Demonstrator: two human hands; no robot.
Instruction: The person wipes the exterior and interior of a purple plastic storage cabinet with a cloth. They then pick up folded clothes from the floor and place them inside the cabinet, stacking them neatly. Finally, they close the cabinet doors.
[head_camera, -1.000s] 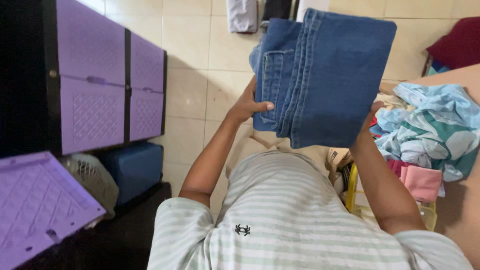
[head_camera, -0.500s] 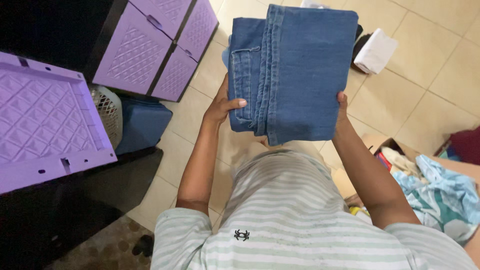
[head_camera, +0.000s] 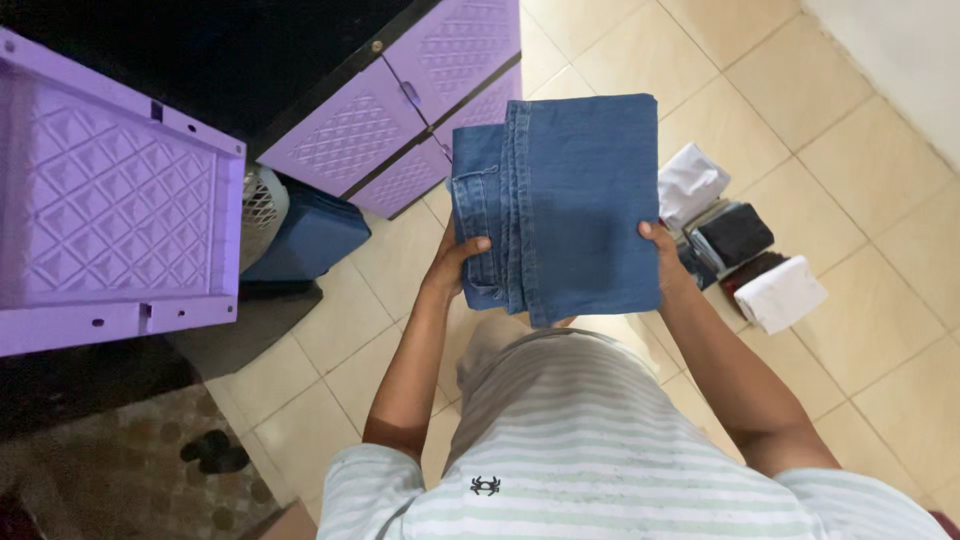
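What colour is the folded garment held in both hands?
Blue denim: the folded jeans, clearest in the head view.

The folded jeans (head_camera: 570, 200) are mid-blue denim with paler seams. The shirt (head_camera: 590, 450) has pale green and white stripes with a small black emblem. The cabinet (head_camera: 400, 110) has lilac doors embossed with a diamond lattice in a black frame, as does the open door (head_camera: 110, 200). The floor (head_camera: 860, 180) is cream tile; folded clothes (head_camera: 740, 255) there are white, black and dark red.

both arms raised forward, left hand (head_camera: 455, 262) and right hand (head_camera: 668, 262) fingers clamped
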